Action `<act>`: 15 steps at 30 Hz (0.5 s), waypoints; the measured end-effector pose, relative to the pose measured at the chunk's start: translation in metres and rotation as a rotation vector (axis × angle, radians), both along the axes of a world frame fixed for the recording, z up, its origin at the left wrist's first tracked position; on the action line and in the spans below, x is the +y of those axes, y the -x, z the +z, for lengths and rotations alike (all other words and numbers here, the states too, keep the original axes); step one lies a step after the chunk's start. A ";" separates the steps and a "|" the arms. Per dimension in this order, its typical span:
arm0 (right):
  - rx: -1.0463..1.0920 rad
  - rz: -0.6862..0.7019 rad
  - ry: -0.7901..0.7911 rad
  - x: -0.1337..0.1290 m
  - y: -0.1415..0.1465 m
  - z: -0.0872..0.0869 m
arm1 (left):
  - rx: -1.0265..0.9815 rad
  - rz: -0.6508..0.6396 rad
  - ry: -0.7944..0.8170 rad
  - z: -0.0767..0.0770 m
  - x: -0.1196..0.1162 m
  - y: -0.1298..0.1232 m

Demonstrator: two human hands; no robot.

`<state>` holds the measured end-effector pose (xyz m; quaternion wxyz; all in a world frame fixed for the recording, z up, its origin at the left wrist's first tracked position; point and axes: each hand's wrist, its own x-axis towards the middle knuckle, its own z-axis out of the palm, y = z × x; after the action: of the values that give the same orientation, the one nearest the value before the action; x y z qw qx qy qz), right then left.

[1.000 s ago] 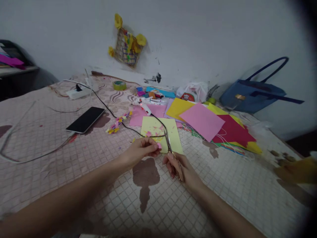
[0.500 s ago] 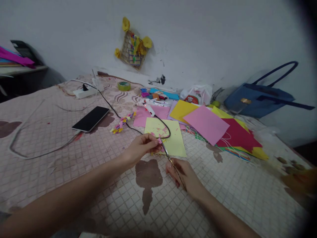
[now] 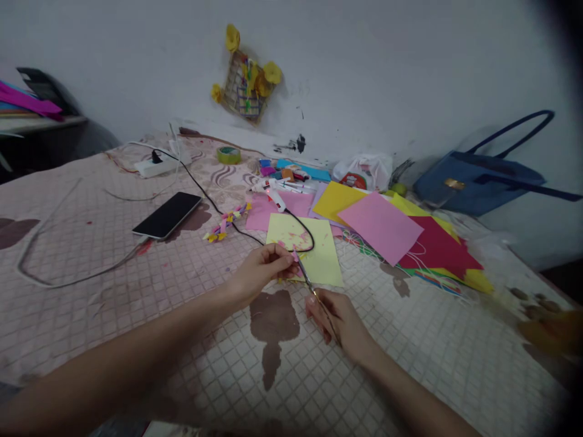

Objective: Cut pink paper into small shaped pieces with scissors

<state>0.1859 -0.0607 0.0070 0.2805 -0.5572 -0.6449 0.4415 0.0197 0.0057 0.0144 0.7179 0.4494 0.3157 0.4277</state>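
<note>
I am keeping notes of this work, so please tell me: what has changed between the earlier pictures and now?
The scissors in the right hand have swung leftward; their tips now meet, or nearly meet, the pink paper in the left hand. Nothing was newly taken or let go. The phone and glue gun stayed in place.

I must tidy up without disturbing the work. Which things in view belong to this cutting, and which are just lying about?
Likely for the job:
scissors, in the right hand
pink piece, in the left hand
pale yellow sheet with scraps

Seemingly lying about:
phone
tape roll
blue bag
</note>
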 end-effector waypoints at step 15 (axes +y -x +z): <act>-0.060 0.011 -0.041 0.000 -0.002 -0.002 | -0.008 -0.012 0.022 0.004 0.000 0.001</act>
<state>0.1879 -0.0609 0.0055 0.2696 -0.5608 -0.6651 0.4129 0.0189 0.0057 0.0184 0.7268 0.4415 0.3148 0.4217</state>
